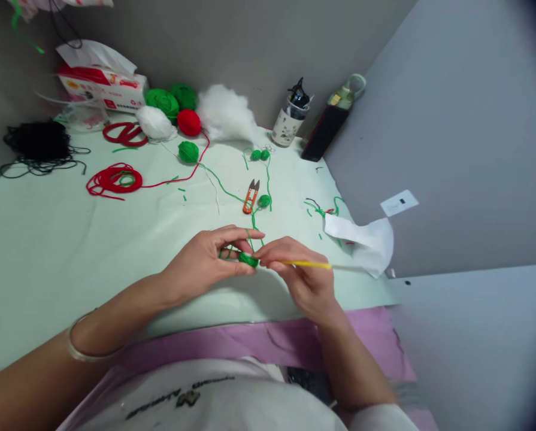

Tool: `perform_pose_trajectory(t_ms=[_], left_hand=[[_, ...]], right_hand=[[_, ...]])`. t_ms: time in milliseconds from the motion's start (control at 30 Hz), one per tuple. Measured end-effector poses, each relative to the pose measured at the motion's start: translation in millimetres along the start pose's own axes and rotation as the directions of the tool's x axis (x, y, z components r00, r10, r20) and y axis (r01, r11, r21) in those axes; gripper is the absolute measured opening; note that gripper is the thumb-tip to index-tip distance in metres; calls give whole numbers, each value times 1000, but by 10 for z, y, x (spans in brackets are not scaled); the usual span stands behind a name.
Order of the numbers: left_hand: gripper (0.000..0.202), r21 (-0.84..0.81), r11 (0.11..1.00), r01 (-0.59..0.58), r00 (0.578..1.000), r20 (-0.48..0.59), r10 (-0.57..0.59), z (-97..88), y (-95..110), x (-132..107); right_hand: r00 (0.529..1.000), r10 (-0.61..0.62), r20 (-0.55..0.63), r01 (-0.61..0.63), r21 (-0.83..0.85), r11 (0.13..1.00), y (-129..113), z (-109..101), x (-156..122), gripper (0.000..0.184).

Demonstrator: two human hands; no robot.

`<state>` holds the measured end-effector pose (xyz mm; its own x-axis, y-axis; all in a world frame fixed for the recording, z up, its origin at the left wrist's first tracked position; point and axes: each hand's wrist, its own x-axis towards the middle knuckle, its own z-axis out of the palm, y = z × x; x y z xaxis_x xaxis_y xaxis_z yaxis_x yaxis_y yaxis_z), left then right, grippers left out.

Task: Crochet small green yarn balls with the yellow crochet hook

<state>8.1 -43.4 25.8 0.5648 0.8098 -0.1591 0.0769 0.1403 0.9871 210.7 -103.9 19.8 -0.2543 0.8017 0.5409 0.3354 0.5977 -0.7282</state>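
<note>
My left hand (205,260) pinches a small green crocheted piece (248,259) between thumb and fingers, with green yarn (232,194) looped over the index finger and trailing back to a small green yarn ball (188,151). My right hand (301,272) grips a yellow crochet hook (308,264) whose tip meets the green piece. Both hands hover just above the pale green table cover (70,251).
Orange thread snips (250,196) and small green crocheted bits (263,200) lie just beyond the hands. Farther back are red yarn coils (114,178), green and red yarn balls (178,108), white stuffing (225,114), a tissue box (101,87), black yarn (36,140), a cup (288,123), a bottle (330,120). White paper (362,239) lies right.
</note>
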Motion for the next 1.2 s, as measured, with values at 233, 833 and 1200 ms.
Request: perform_pose_trajectory(t_ms=[233, 833, 1200], left_hand=[[44, -149, 984, -99, 987, -144, 78, 126, -85, -53], [52, -511, 847, 151, 983, 168, -74, 12, -95, -3], [40, -525, 842, 123, 971, 241, 8, -12, -96, 3]], right_hand=[[952, -297, -71, 194, -612, 767, 71, 211, -181, 53], [928, -48, -368, 61, 24, 998, 68, 220, -52, 26], [882, 389, -267, -195, 545, 815, 68, 89, -16, 11]])
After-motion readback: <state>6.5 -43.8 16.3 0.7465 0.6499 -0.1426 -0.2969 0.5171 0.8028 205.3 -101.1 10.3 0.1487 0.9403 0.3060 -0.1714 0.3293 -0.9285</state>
